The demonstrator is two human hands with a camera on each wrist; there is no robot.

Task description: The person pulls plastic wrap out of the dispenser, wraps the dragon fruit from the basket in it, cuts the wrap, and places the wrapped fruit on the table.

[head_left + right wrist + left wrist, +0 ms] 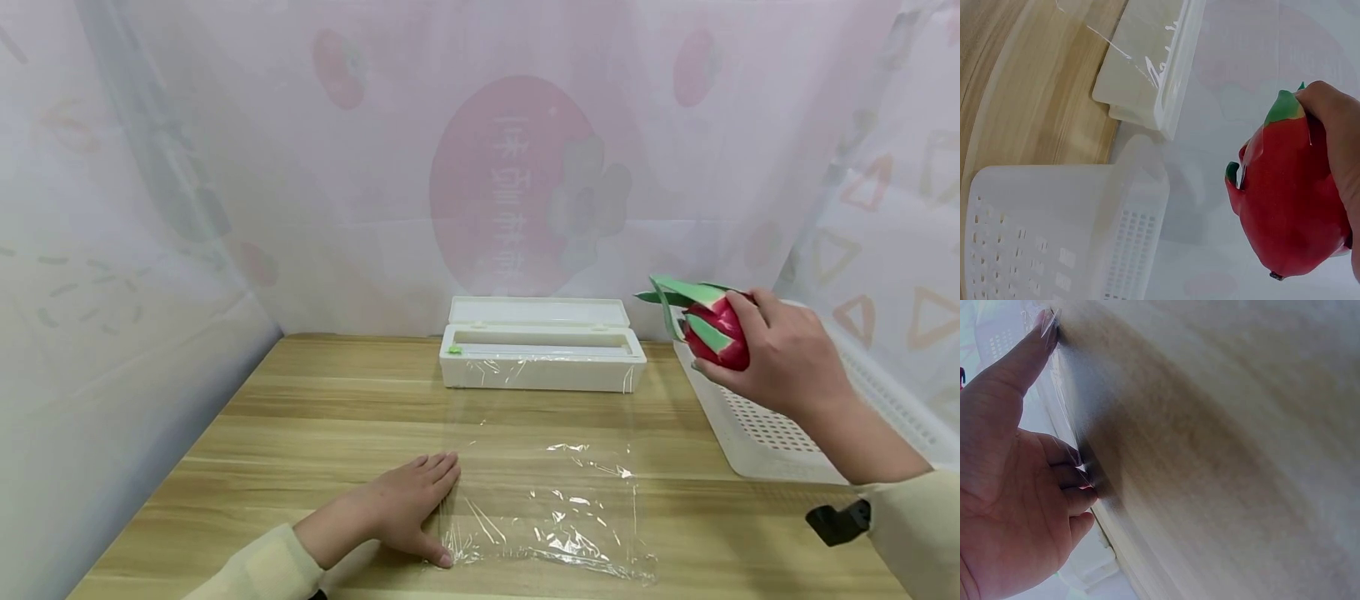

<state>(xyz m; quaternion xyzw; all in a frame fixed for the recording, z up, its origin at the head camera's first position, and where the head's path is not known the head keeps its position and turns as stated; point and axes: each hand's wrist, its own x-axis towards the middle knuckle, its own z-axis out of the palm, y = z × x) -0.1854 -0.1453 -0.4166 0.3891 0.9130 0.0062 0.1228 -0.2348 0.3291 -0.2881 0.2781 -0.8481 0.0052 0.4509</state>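
Dragon fruit [716, 332] is lifted above the white basket [757, 433], not yet on the wrap.
We grip it in our right hand [787, 358]; our left hand [408, 504] lies flat, pressing the plastic wrap [555, 492] already spread on the worktop [322, 417] before the wrap box [540, 354]. Wrapping is left, we think.

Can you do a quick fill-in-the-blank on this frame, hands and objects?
1. The right hand holds a toy ____ above the white basket.
2. The left hand presses flat on the edge of the ____ sheet.
3. The film runs out of the white ____ at the table's back.

Missing words: dragon fruit; cling film; dispenser box
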